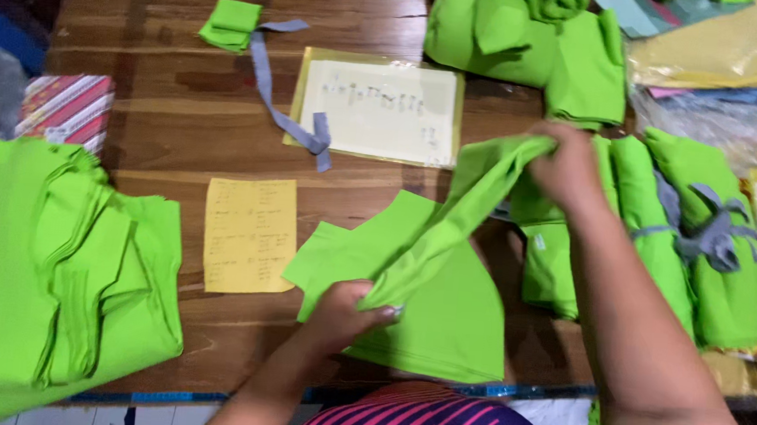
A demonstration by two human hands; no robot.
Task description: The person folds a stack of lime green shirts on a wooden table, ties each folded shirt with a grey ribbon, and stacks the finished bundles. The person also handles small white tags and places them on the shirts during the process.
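Wooden table point(181, 119) fills the frame, cluttered on all sides, centre kept free as the working spot. Big stack of lime-green cloth point(46, 269) sits at lower left, edges roughly lined up, within reach of the left arm. Tied green bundles point(688, 234) lie at right, bound with grey strips so the pieces stay grouped; more folded green cloth point(524, 36) at top centre. Flat green cut pieces point(442, 315) lie at lower centre, right in front of the person. Green fabric strip point(449, 217) is stretched diagonally between both hands above those pieces, pulled taut, likely to straighten it. Right hand point(568, 164) is closed around its upper end, mid-right of frame; left hand point(345, 312) pinches the lower end, fingers curled, lower centre. White sheet in a gold sleeve point(377, 106) at top centre, yellow note point(250, 235) left of centre, both facing the person for reading. Small folded green piece with a grey ribbon point(232, 25) at upper left.
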